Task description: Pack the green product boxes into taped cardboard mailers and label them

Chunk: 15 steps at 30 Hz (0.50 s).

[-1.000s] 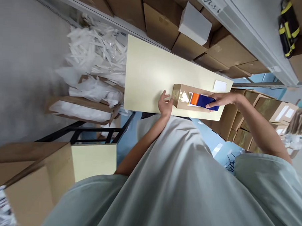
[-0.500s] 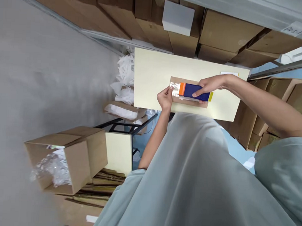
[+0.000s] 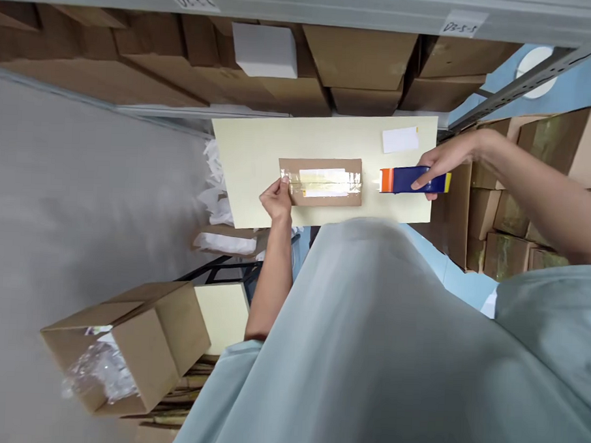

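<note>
A small brown cardboard box [image 3: 320, 202] lies on the pale yellow tabletop [image 3: 252, 141]. Clear shiny tape [image 3: 353, 183] runs lengthwise along its top, over a white label [image 3: 322, 173]. At the box's left end, my left hand [image 3: 277, 198] is closed, thumb and fingers pinching the edge where the tape lies. My right hand [image 3: 432, 170] grips a dark blue tape dispenser [image 3: 407, 180] with an orange front and yellow back end. The dispenser is held to the right of the box, apart from it.
A white slip [image 3: 399, 140] lies at the table's back right. Behind stands a shelf [image 3: 334, 8] of cardboard boxes, with a white box [image 3: 266, 50] among them. More cartons [image 3: 547, 167] are stacked at right. An open carton [image 3: 148, 345] with clear plastic wrap stands lower left.
The tape dispenser has moved off the box to the right with my right hand, uncovering the taped top and label. My left hand stays at the box's left end. The view has shifted.
</note>
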Available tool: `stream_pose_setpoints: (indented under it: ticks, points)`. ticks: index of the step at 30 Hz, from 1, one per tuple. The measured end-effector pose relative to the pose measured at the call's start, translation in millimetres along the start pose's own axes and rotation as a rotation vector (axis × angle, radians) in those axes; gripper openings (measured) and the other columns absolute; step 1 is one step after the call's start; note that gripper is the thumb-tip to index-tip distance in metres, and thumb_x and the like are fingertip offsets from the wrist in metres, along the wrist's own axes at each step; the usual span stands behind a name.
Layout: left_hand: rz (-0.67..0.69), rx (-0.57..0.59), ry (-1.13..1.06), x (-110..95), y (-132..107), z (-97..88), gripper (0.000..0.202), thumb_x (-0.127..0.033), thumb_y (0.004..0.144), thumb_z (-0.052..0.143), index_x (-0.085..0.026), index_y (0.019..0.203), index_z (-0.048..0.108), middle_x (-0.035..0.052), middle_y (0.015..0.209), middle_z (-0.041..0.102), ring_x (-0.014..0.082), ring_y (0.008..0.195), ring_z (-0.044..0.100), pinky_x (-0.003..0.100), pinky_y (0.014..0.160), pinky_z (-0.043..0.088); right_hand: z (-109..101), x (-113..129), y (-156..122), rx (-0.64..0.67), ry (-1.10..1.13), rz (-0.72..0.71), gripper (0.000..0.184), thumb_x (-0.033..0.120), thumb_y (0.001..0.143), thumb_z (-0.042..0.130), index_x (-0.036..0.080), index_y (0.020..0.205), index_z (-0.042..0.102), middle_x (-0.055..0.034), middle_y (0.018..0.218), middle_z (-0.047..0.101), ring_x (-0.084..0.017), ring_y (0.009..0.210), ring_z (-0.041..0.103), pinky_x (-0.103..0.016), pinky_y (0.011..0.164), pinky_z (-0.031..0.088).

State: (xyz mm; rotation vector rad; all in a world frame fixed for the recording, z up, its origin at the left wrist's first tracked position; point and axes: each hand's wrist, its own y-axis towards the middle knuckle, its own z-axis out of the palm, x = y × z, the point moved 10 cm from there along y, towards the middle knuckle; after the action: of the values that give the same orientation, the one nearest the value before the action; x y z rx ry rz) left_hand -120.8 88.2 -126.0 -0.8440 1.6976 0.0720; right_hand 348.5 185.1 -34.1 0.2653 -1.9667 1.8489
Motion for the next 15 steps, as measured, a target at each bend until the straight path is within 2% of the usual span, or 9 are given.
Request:
stream_pose_setpoints:
  ticks: [2, 4, 7, 10, 15]
  points:
    - [-0.019, -0.093, 0.008, -1.3, -2.8, -7.7, 0.022, -0.037, 0.09, 0.089, -0.016, 0.097, 0.087, 0.0052, 0.095, 0.088, 0.0248, 0.106, 0.081, 0.044, 0.111, 0.066, 10.5, 5.0, 18.4, -0.003, -0.043, -0.066, 0.072, 0.085, 0.073, 0.093, 0.014, 0.077, 0.083, -0.0092, 0.083, 0.083, -0.026, 0.087, 0.081, -0.037, 0.082, 0.062]
    - [-0.025, -0.118, 0.022, -5.3, -6.2, -8.3, 0.017, -0.032, 0.091, 0.088, -0.016, 0.095, 0.087, 0.0048, 0.094, 0.087, 0.0235, 0.104, 0.081, 0.042, 0.11, 0.066, 22.2, 11.3, 36.0, 0.0, -0.06, -0.114, 0.073, 0.085, 0.065, 0.098, 0.016, 0.087, 0.086, -0.0086, 0.082, 0.082, -0.03, 0.088, 0.081, -0.042, 0.084, 0.064]
    - [-0.015, -0.125, 0.043, -12.4, -9.7, -7.2, 0.012, -0.028, 0.092, 0.086, -0.015, 0.09, 0.086, 0.0039, 0.089, 0.086, 0.022, 0.1, 0.08, 0.039, 0.106, 0.067, 38.0, 17.6, 53.0, 0.003, -0.064, -0.105, 0.075, 0.086, 0.069, 0.095, 0.018, 0.1, 0.088, -0.008, 0.082, 0.082, -0.034, 0.092, 0.081, -0.046, 0.087, 0.063]
    - [-0.017, -0.134, 0.066, -15.6, -11.2, -8.1, 0.01, -0.024, 0.093, 0.083, -0.016, 0.087, 0.085, 0.0026, 0.083, 0.084, 0.0212, 0.097, 0.08, 0.038, 0.104, 0.067, 48.3, 23.5, 57.4, -0.016, -0.069, -0.03, 0.065, 0.079, 0.074, 0.094, 0.02, 0.099, 0.086, -0.0089, 0.081, 0.082, -0.036, 0.091, 0.081, -0.046, 0.085, 0.062]
    - [0.011, -0.116, 0.086, -20.0, -11.7, -5.9, 0.011, -0.025, 0.092, 0.083, -0.016, 0.084, 0.083, 0.0018, 0.079, 0.081, 0.0212, 0.096, 0.078, 0.04, 0.104, 0.066, 61.8, 40.1, 58.7, -0.106, -0.102, 0.106, 0.032, 0.05, 0.091, 0.087, 0.021, 0.101, 0.08, -0.0089, 0.082, 0.082, -0.035, 0.091, 0.081, -0.045, 0.091, 0.059]
